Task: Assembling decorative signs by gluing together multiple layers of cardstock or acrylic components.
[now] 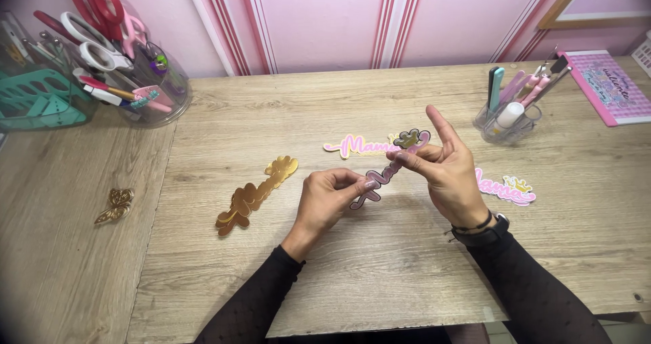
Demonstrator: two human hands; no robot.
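The pink script cutout (388,169) is pinched between both hands at frame centre, its long axis slanting from the left hand (328,198) at its lower end up-right to the right hand (444,171).

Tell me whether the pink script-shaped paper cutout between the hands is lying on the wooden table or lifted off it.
Lifted: the pink script-shaped paper cutout is pinched at its ends by the left hand and right hand, above the wooden table.

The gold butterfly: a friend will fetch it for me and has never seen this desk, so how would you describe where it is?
Start at the wooden table and go to its left section, below the clear tub of scissors. The gold butterfly lies there alone. Unlike the long gold cutout further right, it is small and winged.
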